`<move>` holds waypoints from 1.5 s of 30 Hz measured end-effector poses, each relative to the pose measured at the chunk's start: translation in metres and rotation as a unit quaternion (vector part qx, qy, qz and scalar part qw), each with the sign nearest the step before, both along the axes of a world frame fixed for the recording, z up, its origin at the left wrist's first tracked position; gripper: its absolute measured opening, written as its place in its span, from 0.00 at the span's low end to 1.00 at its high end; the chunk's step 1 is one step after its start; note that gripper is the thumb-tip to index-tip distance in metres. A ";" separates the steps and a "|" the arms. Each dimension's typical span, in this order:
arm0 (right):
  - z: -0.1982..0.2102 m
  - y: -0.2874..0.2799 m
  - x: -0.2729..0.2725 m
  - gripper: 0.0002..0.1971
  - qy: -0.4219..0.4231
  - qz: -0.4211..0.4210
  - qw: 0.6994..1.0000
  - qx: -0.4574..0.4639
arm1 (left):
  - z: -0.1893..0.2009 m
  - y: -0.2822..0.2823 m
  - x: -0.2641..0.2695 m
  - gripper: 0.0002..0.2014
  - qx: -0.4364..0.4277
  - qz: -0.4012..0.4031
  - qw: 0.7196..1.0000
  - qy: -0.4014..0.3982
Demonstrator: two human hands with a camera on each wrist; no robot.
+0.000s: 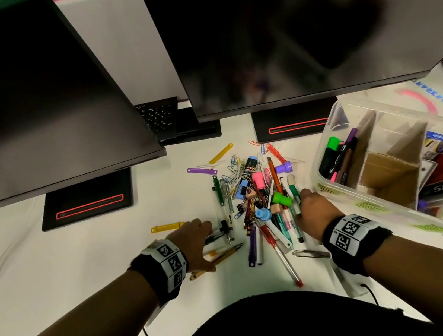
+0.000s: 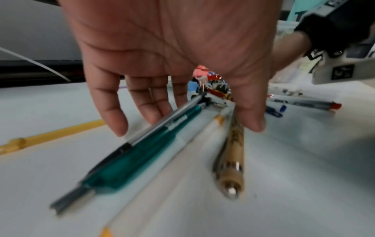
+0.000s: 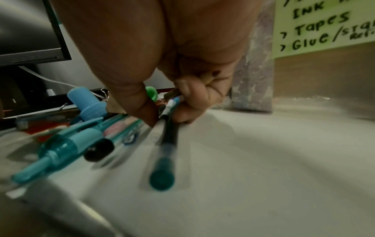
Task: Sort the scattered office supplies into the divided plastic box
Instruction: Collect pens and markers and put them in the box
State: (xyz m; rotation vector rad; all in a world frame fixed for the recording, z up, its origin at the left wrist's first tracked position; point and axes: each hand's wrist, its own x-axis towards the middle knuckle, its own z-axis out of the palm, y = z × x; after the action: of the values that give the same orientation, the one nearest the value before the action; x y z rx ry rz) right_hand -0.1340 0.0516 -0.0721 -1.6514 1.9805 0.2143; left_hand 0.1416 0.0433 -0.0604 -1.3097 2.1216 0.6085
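The white table (image 1: 85, 258) carries a clear divided plastic box (image 1: 340, 188) at right, its green label (image 3: 324, 25) reading "Tapes" and "Glue". Beside it lies the scattered pile of pens and clips (image 1: 259, 199). The left hand (image 2: 172, 56), fingers spread, touches a teal pen (image 2: 142, 152) and tan pen (image 2: 233, 154). The right hand (image 3: 172, 64) pinches a teal-capped pen (image 3: 166, 152).

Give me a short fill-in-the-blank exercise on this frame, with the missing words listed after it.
1. The right hand pinches a pen with a ____ cap.
2. The divided plastic box stands to the ____ of the pile of supplies.
3. The left hand reaches over a green pen and a ____ pen.
4. Both screens are ____.

Missing words: teal; right; tan; dark
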 end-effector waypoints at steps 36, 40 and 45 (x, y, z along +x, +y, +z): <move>0.005 0.000 -0.003 0.17 -0.009 -0.019 0.998 0.054 | -0.005 -0.011 -0.014 0.14 -0.081 0.079 0.991 0.074; 0.011 0.000 -0.003 0.17 -0.013 -0.022 0.998 0.065 | -0.004 -0.019 -0.028 0.13 -0.097 0.177 0.972 0.117; 0.022 0.004 -0.006 0.11 -0.031 -0.028 0.998 0.048 | -0.003 -0.041 -0.044 0.16 -0.117 0.281 0.942 0.141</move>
State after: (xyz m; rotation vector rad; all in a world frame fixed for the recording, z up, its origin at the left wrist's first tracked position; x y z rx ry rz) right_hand -0.1403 0.0558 -0.0497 -1.5228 1.9371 0.2317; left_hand 0.0976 0.0026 -0.0633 -2.1058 2.0787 0.8304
